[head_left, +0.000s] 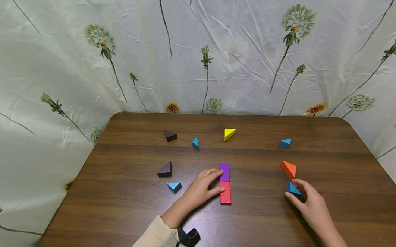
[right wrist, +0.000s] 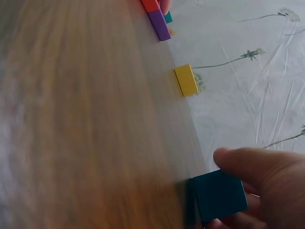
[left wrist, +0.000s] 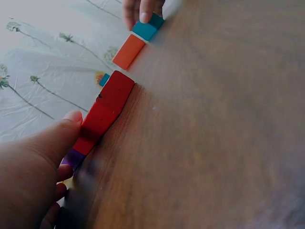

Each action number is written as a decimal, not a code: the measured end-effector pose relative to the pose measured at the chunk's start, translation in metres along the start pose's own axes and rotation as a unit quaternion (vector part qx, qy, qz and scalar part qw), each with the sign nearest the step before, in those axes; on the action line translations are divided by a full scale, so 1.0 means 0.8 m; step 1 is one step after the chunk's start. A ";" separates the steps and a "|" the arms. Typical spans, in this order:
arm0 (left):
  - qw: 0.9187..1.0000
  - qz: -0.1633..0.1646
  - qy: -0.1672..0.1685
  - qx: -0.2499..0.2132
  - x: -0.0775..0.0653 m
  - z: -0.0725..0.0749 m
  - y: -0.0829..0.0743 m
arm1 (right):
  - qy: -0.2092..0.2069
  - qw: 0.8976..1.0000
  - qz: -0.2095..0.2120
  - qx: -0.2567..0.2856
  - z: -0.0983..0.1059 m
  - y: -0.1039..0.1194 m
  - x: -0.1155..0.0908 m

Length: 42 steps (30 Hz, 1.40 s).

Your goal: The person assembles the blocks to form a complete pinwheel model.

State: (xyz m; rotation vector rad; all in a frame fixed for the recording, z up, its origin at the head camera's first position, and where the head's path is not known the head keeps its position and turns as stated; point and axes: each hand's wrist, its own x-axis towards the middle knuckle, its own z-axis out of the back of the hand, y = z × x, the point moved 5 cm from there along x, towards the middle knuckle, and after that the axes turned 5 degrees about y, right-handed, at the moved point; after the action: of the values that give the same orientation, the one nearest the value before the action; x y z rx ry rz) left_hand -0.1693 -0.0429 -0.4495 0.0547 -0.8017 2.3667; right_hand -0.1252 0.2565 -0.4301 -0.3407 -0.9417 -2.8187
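Observation:
My left hand (head_left: 201,187) touches two blocks that stand end to end in a row, a purple block (head_left: 225,172) and a red block (head_left: 226,195). Its forefinger lies at the purple block and its thumb at the near side of the red one. On the right, my right hand (head_left: 309,206) pinches a blue triangular block (head_left: 292,189) between thumb and fingers, low over the table. In the right wrist view the square side of this blue block (right wrist: 220,195) faces the camera. Just beyond it lies an orange triangular block (head_left: 288,169).
Blue blocks (head_left: 285,143) (head_left: 196,143), a yellow triangular block (head_left: 229,134) and a dark purple one (head_left: 170,136) lie towards the far edge. Left of my left hand are another dark triangular block (head_left: 165,169) and a blue one (head_left: 174,186). A flowered cloth (head_left: 202,38) hangs behind the wooden table (head_left: 129,217).

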 end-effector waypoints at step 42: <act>0.999 0.030 0.031 -0.003 0.001 -0.004 0.004 | -0.006 0.996 0.080 0.027 0.007 0.072 0.070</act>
State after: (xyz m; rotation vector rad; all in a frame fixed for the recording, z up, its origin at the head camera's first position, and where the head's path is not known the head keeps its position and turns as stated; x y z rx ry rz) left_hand -0.1715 -0.0424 -0.4531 -0.0452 -0.7909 2.4104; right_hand -0.1660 0.2103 -0.3783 -0.4065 -0.9467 -2.6436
